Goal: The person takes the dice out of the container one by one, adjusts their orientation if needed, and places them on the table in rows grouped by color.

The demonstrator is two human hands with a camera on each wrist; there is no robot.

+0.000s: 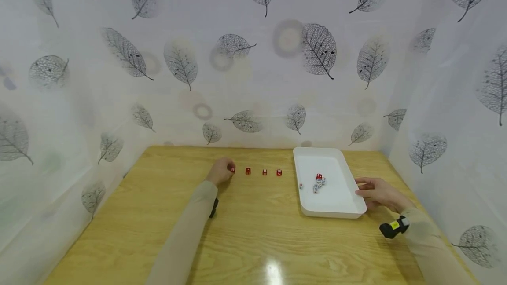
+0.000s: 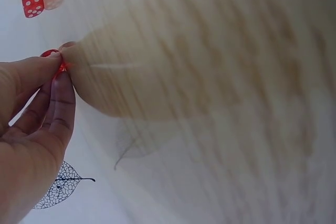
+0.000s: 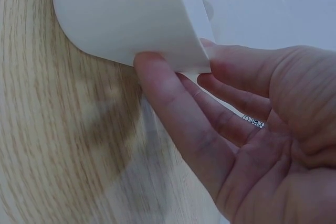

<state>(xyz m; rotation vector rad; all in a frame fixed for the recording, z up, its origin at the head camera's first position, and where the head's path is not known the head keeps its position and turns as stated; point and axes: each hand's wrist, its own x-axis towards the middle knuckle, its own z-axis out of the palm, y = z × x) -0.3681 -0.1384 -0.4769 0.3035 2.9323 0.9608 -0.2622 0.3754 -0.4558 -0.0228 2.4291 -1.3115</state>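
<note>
My left hand (image 1: 222,171) pinches a red die (image 1: 233,170) between thumb and fingertips, at the left end of a row on the wooden table. In the left wrist view the fingers (image 2: 62,103) hide most of that die. To its right stand three more red dice with white dots, spaced apart: a near one (image 1: 248,171), a middle one (image 1: 264,172) and a far one (image 1: 279,172). My right hand (image 1: 382,193) holds the right side of a white tray (image 1: 332,212), with fingertips (image 3: 152,64) against its wall.
Inside the tray one red die (image 1: 319,176) lies among several white dice (image 1: 316,189). Another small die (image 1: 301,186) sits by the tray's left wall. A leaf-patterned curtain (image 1: 253,87) surrounds the back and sides of the table (image 1: 253,228).
</note>
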